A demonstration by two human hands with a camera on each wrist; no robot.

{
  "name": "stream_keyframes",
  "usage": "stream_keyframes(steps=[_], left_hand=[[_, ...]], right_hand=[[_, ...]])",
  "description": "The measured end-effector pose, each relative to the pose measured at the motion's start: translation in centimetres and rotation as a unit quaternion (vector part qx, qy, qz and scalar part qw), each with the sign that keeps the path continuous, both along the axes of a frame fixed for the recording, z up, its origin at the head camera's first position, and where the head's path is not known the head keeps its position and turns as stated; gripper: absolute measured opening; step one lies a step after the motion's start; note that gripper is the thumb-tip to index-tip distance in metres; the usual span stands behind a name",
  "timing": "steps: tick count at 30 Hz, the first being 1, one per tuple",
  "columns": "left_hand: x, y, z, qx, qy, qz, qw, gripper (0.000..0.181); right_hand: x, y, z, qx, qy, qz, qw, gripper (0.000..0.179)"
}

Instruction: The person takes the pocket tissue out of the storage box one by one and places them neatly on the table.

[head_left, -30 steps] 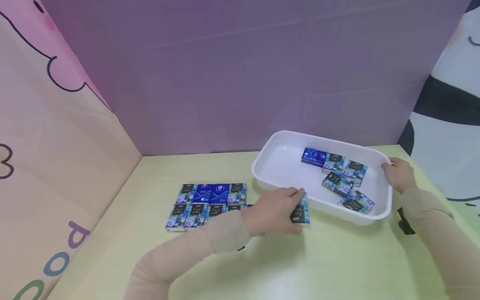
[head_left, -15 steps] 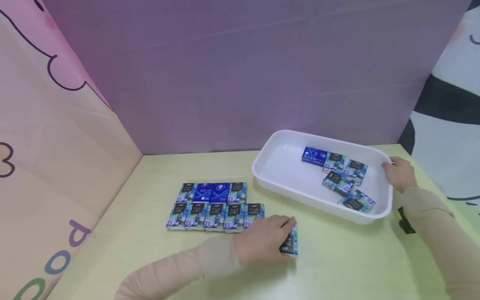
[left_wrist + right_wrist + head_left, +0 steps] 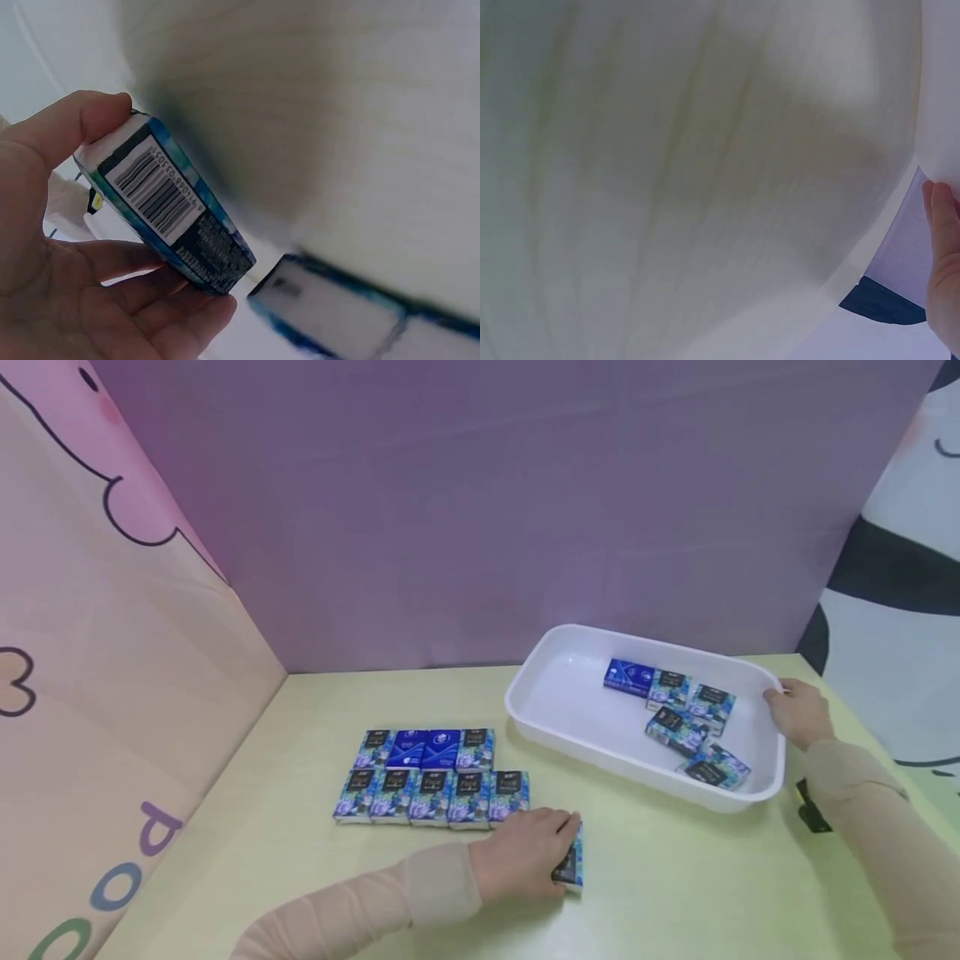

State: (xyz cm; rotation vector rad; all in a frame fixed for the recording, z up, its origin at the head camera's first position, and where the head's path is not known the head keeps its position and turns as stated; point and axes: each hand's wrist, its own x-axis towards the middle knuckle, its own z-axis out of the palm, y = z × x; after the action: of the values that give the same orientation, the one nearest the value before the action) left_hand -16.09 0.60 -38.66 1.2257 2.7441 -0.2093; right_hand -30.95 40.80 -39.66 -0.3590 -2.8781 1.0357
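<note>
In the head view my left hand (image 3: 519, 856) holds a blue-and-purple flowered tissue pack (image 3: 573, 858) low over the table, just right of and nearer than a row of packs. The left wrist view shows thumb and fingers around that pack's edges, its barcode side facing the camera. Two rows of tissue packs (image 3: 431, 800) lie side by side to the left, mostly flowered, with two plain dark blue ones (image 3: 440, 750) in the far row. My right hand (image 3: 801, 714) grips the right rim of a white tray (image 3: 573, 702). Inside it, several packs (image 3: 677, 728) lie loosely toward the right.
A small black object (image 3: 812, 810) lies beside my right forearm. The pale yellow table (image 3: 315, 718) meets a purple backdrop (image 3: 487, 527) behind, with printed panels at the left and right sides.
My left hand has carried the tissue pack from beside the tray's near edge toward me and slightly left, uncovering the near row. My right hand has stayed on the tray's rim.
</note>
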Motion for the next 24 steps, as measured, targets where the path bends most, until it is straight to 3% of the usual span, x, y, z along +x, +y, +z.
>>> stream_keyframes(steps=[5,17,24], left_hand=[[0.1,-0.3,-0.6,-0.002,-0.019,-0.001,0.9998,0.081],[0.8,-0.6,-1.2,-0.036,-0.017,-0.011,0.9991,0.073],[1.2,-0.4,-1.2,-0.061,0.016,-0.034,0.9974,0.064]], right_hand=[[0.0,-0.2,0.0,0.001,0.003,0.002,1.0,0.056],[0.1,0.0,0.0,0.007,0.001,0.003,1.0,0.056],[0.2,-0.2,0.1,0.008,-0.002,0.001,1.0,0.056]])
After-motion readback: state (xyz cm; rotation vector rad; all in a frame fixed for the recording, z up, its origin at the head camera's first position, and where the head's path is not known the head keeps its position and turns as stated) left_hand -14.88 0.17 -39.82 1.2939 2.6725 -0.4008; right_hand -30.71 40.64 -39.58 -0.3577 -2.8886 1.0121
